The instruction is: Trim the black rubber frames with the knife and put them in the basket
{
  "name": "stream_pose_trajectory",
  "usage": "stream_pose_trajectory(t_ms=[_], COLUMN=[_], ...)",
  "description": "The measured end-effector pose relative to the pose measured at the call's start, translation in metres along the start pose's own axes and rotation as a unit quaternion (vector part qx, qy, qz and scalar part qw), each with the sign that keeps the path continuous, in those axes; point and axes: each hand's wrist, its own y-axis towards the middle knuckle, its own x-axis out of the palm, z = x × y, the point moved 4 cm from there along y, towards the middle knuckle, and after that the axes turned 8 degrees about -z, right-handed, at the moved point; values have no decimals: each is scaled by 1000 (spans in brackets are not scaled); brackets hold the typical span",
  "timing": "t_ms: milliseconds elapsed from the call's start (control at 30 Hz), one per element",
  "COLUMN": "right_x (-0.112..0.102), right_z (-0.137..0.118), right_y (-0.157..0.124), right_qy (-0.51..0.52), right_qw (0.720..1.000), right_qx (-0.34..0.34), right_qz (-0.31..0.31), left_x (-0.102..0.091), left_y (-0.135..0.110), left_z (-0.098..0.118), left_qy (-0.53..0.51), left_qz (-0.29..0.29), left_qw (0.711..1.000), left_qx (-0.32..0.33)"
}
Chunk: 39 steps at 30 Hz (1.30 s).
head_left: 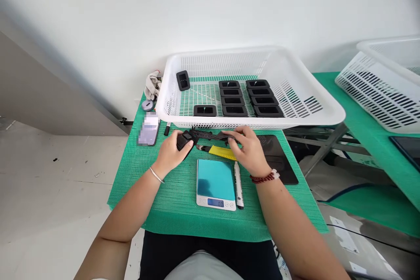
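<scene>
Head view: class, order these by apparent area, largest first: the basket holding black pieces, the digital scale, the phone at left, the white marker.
1. Basket
2. Digital scale
3. Phone
4. White marker, long but narrow

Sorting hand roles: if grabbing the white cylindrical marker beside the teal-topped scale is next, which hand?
Right, probably: the right hand is nearer that marker, though busy at a slim black caliper. The left hand, left of the scale, grips a black rectangular block.
</scene>
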Motion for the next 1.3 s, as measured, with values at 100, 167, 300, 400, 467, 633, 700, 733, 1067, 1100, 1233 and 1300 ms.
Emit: stream_pose_trajectory(t_ms=[100, 167, 300, 400, 467, 633, 700, 733, 1067, 1100, 1233, 1300], right_x=[3, 4, 9, 17, 21, 24, 23, 22, 28, 28, 28, 28], right_z=[-10, -15, -17, -16, -16, -21, -26, -28, -34, -34, -34, -34], right_y=[-2, -3, -7, -8, -9, -11, -12, -12, -14, -14, -13, -13], right_qy=[64, 98, 194, 278, 310, 347, 343, 346, 466, 468, 481, 493], right_qw=[998, 995, 979, 955, 941, 915, 918, 917, 864, 863, 856, 848], right_qx=[2, 14, 62, 106, 137, 203, 202, 198, 183, 181, 179, 183], right_qz=[-19, -10, 8, -2, -14, 0, 5, -1, -53, -55, -66, -63], left_x=[16, 22, 26, 30, 34, 46, 50, 52, 50, 49, 48, 48], left_y=[-4, -5, -6, -5, -5, -6, -7, -8, -10, -10, -9, -9], left_z=[4, 5, 7, 5, 3, 2, 7, 9, 13, 13, 10, 7], left_qy=[-98, -146, -210, -269, -312, -415, -424, -418, -376, -374, -384, -398], left_qz=[-46, -56, -35, -23, -18, -43, -66, -74, -36, -31, -14, -12], left_qw=[994, 988, 977, 962, 949, 909, 903, 905, 926, 927, 923, 917], left_qx=[10, 11, 22, 30, 26, 10, 8, 9, -6, -6, -4, -4])
